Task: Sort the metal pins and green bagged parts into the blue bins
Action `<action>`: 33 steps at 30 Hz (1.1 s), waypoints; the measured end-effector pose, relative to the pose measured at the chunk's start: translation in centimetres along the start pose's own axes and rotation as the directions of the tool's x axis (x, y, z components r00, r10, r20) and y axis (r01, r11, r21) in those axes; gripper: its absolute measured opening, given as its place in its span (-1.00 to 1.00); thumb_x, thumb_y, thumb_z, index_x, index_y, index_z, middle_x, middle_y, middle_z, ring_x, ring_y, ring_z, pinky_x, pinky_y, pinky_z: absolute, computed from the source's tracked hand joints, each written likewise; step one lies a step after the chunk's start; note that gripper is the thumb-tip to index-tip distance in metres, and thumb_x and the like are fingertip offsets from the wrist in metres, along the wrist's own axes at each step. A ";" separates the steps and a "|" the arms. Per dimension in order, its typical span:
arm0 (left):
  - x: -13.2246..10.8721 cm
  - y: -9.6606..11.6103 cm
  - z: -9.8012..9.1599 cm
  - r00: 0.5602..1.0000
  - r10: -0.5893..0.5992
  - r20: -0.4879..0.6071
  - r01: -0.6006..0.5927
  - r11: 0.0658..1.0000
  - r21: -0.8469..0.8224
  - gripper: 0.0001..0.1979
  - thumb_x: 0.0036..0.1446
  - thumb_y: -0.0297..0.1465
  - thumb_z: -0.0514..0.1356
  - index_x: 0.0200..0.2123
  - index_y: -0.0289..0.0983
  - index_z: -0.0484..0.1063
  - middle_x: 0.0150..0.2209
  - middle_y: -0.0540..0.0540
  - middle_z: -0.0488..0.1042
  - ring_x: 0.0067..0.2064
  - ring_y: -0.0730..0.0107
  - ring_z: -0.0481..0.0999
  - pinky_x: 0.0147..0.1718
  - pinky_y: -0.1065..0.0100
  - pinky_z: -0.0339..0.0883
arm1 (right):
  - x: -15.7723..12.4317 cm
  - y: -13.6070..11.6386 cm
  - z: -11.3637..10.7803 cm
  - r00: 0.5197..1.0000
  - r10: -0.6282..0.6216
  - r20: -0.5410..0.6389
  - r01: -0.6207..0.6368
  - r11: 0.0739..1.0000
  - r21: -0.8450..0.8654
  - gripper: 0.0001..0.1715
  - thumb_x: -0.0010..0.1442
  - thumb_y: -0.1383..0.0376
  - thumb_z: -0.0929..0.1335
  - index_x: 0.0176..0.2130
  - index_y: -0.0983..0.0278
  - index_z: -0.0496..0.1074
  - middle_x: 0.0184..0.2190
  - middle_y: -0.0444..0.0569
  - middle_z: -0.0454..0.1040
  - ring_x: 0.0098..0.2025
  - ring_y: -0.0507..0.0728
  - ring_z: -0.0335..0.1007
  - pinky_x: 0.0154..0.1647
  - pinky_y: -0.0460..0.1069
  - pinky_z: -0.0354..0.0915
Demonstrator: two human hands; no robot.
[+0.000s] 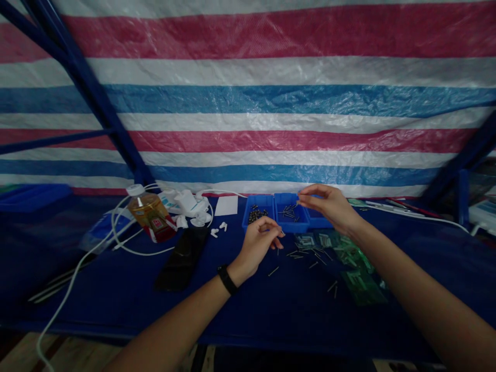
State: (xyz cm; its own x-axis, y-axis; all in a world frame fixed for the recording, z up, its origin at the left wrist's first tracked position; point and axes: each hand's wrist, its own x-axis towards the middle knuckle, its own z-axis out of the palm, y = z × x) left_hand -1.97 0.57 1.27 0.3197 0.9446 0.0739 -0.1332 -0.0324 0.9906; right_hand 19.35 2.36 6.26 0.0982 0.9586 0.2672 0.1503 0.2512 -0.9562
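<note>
Hovering | right hand (323, 207) open over blue bin (290, 227) | left hand (258, 247) pinching, item unclear

place: a makeshift workshop for small parts
walls: a striped plastic tarp (248, 108) hung behind a blue steel frame (87, 98)
counter (116, 305): covered with a dark blue sheet
on the counter: small blue bins (258, 212) holding screws (289, 213), green circuit boards (360, 287), a white cable (124, 243)
floor: bare wooden boards (54, 356)
</note>
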 end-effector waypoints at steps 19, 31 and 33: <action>0.4 1.4 -1.4 0.962 0.218 0.165 -0.268 0.869 0.417 -0.79 0.18 -0.25 0.24 -0.22 -0.27 0.51 -0.38 -0.05 0.52 -0.49 0.46 0.44 -0.48 0.43 0.25 | -1.2 -2.0 1.3 0.956 -0.291 -0.025 0.271 0.915 -0.299 -0.76 0.16 0.12 0.44 -0.23 0.21 0.59 -0.25 0.01 0.63 -0.24 0.16 0.55 -0.13 0.11 0.45; 0.8 3.5 -6.0 0.801 -0.171 0.573 -0.456 0.445 0.770 -0.81 -0.08 -0.33 0.42 -0.34 -0.24 0.59 -0.47 0.05 0.54 -0.45 0.47 0.48 -0.46 0.48 0.16 | -5.6 1.0 3.0 0.795 -0.147 0.588 0.541 0.610 -0.579 -0.57 0.23 0.49 0.28 -0.01 0.21 0.57 -0.10 -0.01 0.57 -0.16 0.10 0.51 -0.09 0.00 0.35; 0.6 3.1 -5.5 0.797 -0.218 0.564 -0.452 0.404 0.795 -0.82 -0.10 -0.37 0.41 -0.34 -0.23 0.58 -0.45 0.06 0.54 -0.44 0.46 0.48 -0.46 0.47 0.15 | -6.2 2.1 4.0 0.746 -0.120 0.655 0.594 0.564 -0.574 -0.49 0.21 0.53 0.26 0.05 0.20 0.53 -0.03 0.01 0.54 -0.04 0.13 0.49 0.00 0.01 0.33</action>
State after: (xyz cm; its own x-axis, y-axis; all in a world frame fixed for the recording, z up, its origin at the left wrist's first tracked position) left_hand -7.32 2.84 3.77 0.8125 0.5756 -0.0920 0.5476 -0.6996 0.4590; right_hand 15.15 -2.49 2.13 -0.5893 0.7728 0.2355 0.7075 0.6344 -0.3115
